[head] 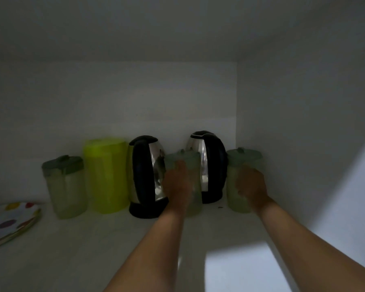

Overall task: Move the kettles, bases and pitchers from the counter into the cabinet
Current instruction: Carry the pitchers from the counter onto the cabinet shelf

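Deep in the cabinet, the left hand (178,182) gripped a pitcher (188,165) between two kettles (148,175); the right hand (251,186) clasped another pitcher (240,163) at three o'clock. Squeezing in could topple a kettle.

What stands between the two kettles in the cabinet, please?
In the head view, a pale green-lidded pitcher, gripped by the left hand, stands between them.
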A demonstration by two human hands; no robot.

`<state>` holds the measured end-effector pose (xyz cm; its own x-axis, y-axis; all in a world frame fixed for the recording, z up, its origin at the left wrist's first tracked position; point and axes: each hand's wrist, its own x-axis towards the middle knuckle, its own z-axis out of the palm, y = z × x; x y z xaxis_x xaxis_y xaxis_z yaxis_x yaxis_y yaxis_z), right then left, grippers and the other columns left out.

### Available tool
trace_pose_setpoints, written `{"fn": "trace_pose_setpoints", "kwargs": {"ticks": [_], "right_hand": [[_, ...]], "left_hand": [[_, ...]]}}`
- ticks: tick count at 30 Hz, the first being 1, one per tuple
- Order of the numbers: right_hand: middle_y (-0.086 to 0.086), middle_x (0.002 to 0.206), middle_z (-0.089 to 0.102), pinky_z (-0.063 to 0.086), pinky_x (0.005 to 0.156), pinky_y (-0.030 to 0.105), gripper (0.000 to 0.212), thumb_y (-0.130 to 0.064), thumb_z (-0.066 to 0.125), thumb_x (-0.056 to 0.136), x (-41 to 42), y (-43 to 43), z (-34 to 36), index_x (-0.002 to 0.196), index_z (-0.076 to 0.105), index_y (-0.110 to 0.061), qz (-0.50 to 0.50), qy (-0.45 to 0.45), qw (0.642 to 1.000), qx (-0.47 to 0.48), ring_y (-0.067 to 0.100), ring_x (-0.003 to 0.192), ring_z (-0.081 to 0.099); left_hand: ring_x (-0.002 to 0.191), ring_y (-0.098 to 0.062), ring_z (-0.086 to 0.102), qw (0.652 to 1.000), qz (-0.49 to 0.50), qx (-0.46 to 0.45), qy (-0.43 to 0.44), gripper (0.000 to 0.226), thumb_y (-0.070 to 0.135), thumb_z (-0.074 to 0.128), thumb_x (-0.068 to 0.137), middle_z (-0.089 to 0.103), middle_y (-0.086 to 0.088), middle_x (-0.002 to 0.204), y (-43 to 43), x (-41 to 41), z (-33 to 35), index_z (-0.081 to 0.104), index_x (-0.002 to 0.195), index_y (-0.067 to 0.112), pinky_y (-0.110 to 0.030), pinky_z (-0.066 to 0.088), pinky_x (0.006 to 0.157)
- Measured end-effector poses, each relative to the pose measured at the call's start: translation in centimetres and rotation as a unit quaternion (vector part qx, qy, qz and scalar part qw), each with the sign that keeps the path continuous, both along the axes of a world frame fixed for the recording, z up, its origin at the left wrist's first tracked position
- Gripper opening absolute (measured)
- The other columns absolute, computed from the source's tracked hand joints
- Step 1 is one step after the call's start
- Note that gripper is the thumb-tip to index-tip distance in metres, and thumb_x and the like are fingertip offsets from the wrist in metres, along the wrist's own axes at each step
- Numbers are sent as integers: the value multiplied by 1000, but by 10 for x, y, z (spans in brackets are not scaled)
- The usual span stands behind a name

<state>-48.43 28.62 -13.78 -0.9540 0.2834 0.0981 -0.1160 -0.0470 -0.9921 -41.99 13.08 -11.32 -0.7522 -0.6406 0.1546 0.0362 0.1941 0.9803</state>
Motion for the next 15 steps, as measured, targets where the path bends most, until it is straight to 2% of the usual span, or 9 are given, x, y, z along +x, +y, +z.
{"fn": "trace_pose_setpoints", "kwargs": {"ticks": [2, 4, 6, 8, 10, 12, 13, 15], "right_hand": [[11, 69, 56, 39, 54, 28, 42, -34, 43, 100, 5, 3, 3, 68, 54, -10, 9, -3, 1000, -17, 21, 56, 49], [10, 75, 58, 38, 55, 28, 45, -45, 46, 99, 11, 8, 3, 71, 57, -11, 19, -2, 1000, -15, 20, 60, 50], [11, 85, 62, 45, 69, 31, 53, -58, 49, 94, 17, 16, -2, 81, 64, -9, 18, -6, 1000, 12, 25, 72, 55], [13, 100, 64, 46, 82, 35, 60, -61, 54, 89, 23, 24, -7, 102, 67, -4, 8, -10, 1000, 23, 26, 88, 57], [17, 122, 63, 47, 89, 36, 80, -64, 60, 84, 30, 32, -11, 129, 57, 2, -7, -34, 999, 26, 29, 103, 60], [21, 143, 51, 46, 101, 44, 98, -65, 61, 82, 39, 38, -13, 146, 35, 4, -17, -74, 996, 40, 36, 123, 55], [23, 147, 46, 44, 104, 47, 100, -64, 60, 84, 43, 40, -14, 148, 28, 5, -24, -88, 995, 49, 39, 128, 51], [26, 146, 44, 43, 104, 50, 94, -60, 59, 87, 55, 44, -18, 145, 28, 7, -35, -89, 993, 64, 43, 129, 49]], "left_hand": [[117, -38, 60, 1000, -6, -16, 1, 54, 39, 35, 103, 64, -23, 122, 1, -1, -6, 59, 125, -4, -39, 47, 98], [117, -35, 58, 999, -21, -36, -11, 49, 34, 33, 105, 63, -22, 124, 8, 5, -7, 60, 123, -2, -36, 44, 96], [110, -28, 59, 998, -20, -51, -9, 38, 27, 34, 105, 64, -17, 121, 14, 6, -9, 61, 118, 4, -31, 40, 90], [110, -27, 59, 999, -29, -26, 24, 39, 34, 40, 102, 64, -13, 122, 21, 11, -12, 63, 117, 6, -31, 40, 92], [123, -33, 55, 1000, -14, -15, 9, 49, 45, 43, 99, 60, -14, 131, 26, 20, -13, 60, 129, 9, -35, 40, 98], [136, -36, 43, 999, 1, -29, -29, 60, 51, 40, 99, 47, -16, 147, 29, 31, -12, 47, 143, 11, -39, 34, 107], [140, -38, 37, 998, 7, -32, -51, 65, 54, 37, 99, 40, -17, 153, 33, 41, -10, 41, 147, 10, -42, 31, 110], [140, -39, 35, 994, 33, -32, -99, 71, 57, 34, 99, 36, -22, 154, 35, 57, -12, 39, 148, 6, -43, 32, 111]]}}
